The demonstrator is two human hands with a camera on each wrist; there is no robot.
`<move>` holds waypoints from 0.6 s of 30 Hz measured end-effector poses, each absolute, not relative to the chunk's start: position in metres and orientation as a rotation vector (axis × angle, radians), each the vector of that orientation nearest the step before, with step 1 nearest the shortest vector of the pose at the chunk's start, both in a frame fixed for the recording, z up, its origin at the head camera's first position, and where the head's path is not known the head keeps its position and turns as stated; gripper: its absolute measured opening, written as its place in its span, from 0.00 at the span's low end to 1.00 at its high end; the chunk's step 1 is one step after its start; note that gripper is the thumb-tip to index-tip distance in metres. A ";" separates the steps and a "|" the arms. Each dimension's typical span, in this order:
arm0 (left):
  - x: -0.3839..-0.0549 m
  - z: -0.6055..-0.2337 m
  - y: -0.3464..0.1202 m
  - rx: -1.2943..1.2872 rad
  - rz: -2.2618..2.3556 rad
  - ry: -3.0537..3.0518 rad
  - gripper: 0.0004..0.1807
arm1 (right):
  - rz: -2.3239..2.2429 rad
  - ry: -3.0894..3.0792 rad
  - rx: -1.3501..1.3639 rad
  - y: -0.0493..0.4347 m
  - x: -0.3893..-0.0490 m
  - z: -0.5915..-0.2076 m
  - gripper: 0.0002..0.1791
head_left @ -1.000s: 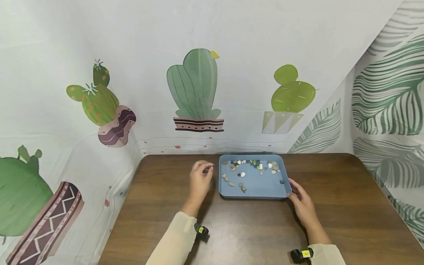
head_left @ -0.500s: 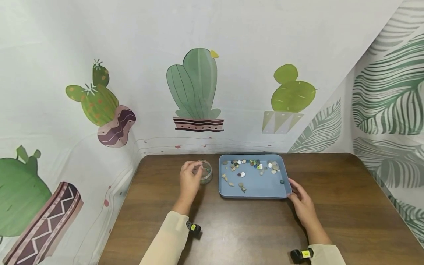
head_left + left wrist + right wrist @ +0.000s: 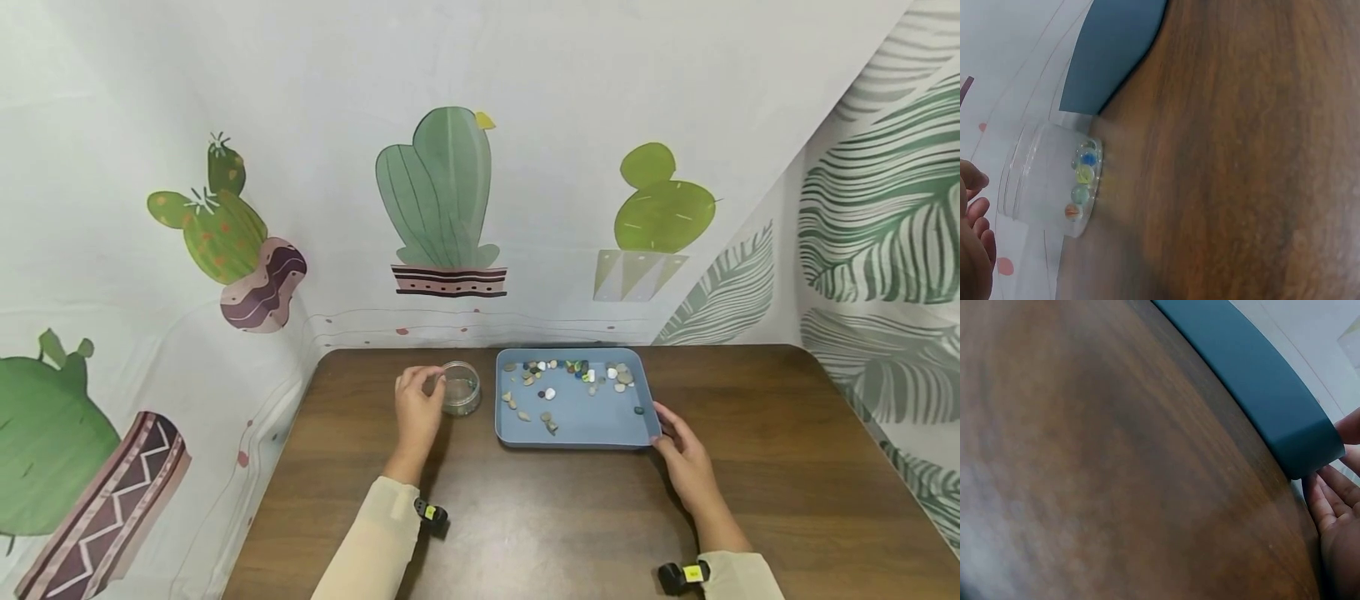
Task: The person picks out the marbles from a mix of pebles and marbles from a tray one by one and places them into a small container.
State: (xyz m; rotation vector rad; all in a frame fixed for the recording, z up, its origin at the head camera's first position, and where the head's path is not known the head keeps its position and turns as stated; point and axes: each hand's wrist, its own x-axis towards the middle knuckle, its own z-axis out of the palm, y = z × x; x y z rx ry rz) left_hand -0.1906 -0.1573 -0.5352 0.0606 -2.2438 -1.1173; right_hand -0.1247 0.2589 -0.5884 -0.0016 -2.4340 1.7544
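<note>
A round clear plastic jar (image 3: pixel 462 404) stands left of the tray, with several glass marbles (image 3: pixel 1080 193) at its bottom in the left wrist view. My left hand (image 3: pixel 417 412) hovers at the jar's left rim, its fingers loosely bent and nothing showing between them. In the left wrist view the fingertips (image 3: pixel 980 180) are just above the jar's mouth. My right hand (image 3: pixel 692 471) holds the front right corner of a shallow blue tray (image 3: pixel 592 427). Thumb and fingers lie on either side of the tray's wall in the right wrist view.
Several small pebbles (image 3: pixel 550 394), white, tan and grey, lie spread over the tray, with colourful pieces (image 3: pixel 577 367) clustered at its back. A single dark piece (image 3: pixel 638 410) lies near its right wall. The brown wooden table (image 3: pixel 540 517) ends at a cactus-print cloth (image 3: pixel 555 325).
My left hand has moved left, from over the jar to its left side, bringing the jar into sight. My right hand and the tray have stayed put.
</note>
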 end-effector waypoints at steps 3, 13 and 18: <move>-0.190 -0.536 -0.159 0.077 -1.139 -2.249 0.06 | 1.755 -2.437 -0.001 0.259 -0.125 -0.589 0.28; -0.189 -0.540 -0.162 0.113 -1.197 -2.241 0.06 | 1.751 -2.441 -0.010 0.259 -0.125 -0.589 0.28; -0.187 -0.542 -0.162 0.109 -1.185 -2.212 0.05 | 1.750 -2.450 -0.020 0.258 -0.125 -0.589 0.28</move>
